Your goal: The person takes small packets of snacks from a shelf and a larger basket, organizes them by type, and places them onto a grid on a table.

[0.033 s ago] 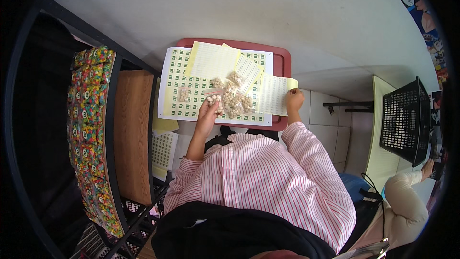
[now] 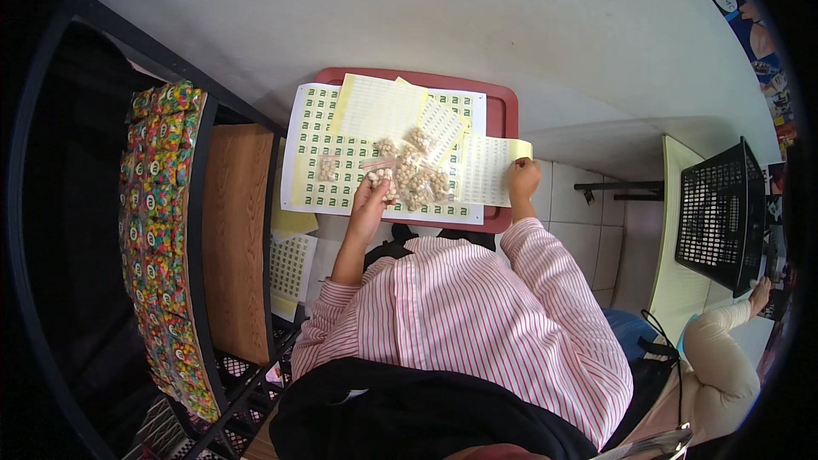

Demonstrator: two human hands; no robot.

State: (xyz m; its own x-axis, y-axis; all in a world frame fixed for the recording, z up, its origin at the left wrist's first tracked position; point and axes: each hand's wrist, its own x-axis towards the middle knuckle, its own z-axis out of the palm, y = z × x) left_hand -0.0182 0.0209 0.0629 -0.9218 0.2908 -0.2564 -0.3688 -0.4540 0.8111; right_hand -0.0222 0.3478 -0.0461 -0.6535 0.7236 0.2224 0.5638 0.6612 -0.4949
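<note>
My left hand (image 2: 368, 203) pinches a little bag (image 2: 381, 175) beside the bag pile (image 2: 415, 182), my right hand (image 2: 524, 176) curls at the sticker sheet (image 2: 488, 169)'s edge, gripping or not I can't tell, and a hard tug could slide everything.

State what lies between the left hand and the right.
In the head view, filled clear bags, then part of a pale printed sheet.

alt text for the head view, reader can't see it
A person's left hand holds a small clear bag of pale pieces over printed sheets on a red surface; the right hand is at the right edge of one sheet. More filled bags lie nearby.
</note>
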